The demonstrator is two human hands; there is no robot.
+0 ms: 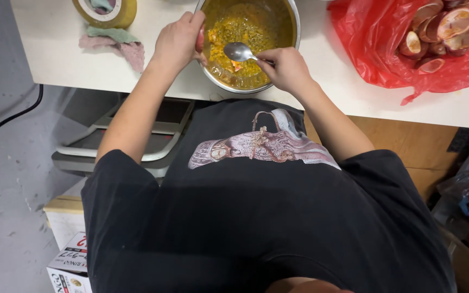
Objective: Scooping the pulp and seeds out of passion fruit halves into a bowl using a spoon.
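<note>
A steel bowl (291,32) holding yellow-orange seedy pulp (245,27) sits on the white table (164,70) right in front of me. My left hand (177,40) is closed around a small reddish fruit piece held over the bowl's left rim; most of the piece is hidden by my fingers. My right hand (286,68) grips the handle of a metal spoon (239,51), whose empty bowl hovers above the pulp near the bowl's near side.
A red plastic bag (375,49) with several emptied fruit halves (443,30) lies at the right. A yellow round container (107,12) and crumpled cloths (118,43) sit at the left. Under the table are a step stool (158,141), cardboard boxes (69,266) and a black cable (12,116).
</note>
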